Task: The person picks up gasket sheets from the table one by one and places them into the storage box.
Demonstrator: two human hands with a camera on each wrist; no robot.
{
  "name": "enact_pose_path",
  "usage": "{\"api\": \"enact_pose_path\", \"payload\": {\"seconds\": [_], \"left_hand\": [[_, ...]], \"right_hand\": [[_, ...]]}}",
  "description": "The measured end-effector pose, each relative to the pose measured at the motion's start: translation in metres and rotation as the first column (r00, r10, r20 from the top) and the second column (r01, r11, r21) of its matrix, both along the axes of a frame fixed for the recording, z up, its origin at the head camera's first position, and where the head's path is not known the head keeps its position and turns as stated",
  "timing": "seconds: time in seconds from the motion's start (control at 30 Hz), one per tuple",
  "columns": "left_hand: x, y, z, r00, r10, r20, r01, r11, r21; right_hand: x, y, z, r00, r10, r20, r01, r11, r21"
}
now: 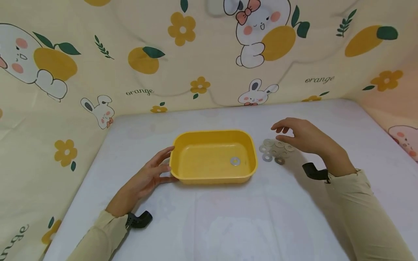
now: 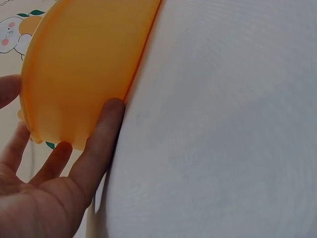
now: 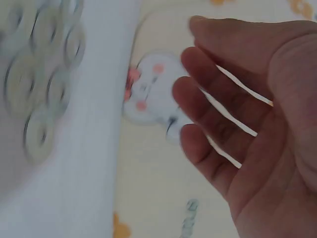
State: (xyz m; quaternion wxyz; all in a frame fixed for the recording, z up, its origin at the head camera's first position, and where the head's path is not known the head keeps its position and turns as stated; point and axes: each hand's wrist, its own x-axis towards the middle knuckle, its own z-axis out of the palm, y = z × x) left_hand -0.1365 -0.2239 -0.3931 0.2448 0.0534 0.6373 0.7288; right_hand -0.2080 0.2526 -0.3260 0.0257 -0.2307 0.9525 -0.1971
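Note:
A yellow rectangular tray (image 1: 209,175) sits on the white table, with one metal washer (image 1: 235,161) lying inside near its right end. My left hand (image 1: 150,177) rests its spread fingers against the tray's left end. In the left wrist view, extended fingers (image 2: 101,144) touch the tray's outer wall (image 2: 84,74). Just right of the tray, several flat metal washers (image 1: 267,157) lie in a loose cluster. Over the cluster's far right side hovers my right hand (image 1: 303,136), fingers loosely bent and holding nothing. The right wrist view shows its relaxed fingers (image 3: 213,109) apart from the blurred washers (image 3: 39,136).
A white cloth covers the table (image 1: 228,221). Behind and at both sides hangs a cream curtain (image 1: 209,65) printed with rabbits, oranges and flowers. Each wrist wears a black camera mount (image 1: 139,220), beside a beige sleeve (image 1: 362,210).

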Motion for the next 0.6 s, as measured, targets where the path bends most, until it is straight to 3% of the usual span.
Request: {"api": "enact_pose_path", "payload": {"seconds": [0.27, 0.6], "left_hand": [[-0.001, 0.000, -0.002, 1.000, -0.006, -0.009, 0.006, 1.000, 0.013], [-0.002, -0.002, -0.003, 0.999, -0.018, -0.027, 0.018, 1.000, 0.003]], "right_hand": [[-0.011, 0.031, -0.013, 0.995, -0.038, 0.096, 0.030, 0.996, 0.084], [-0.015, 0.042, -0.023, 0.984, -0.038, 0.175, 0.020, 0.995, 0.102]]}}
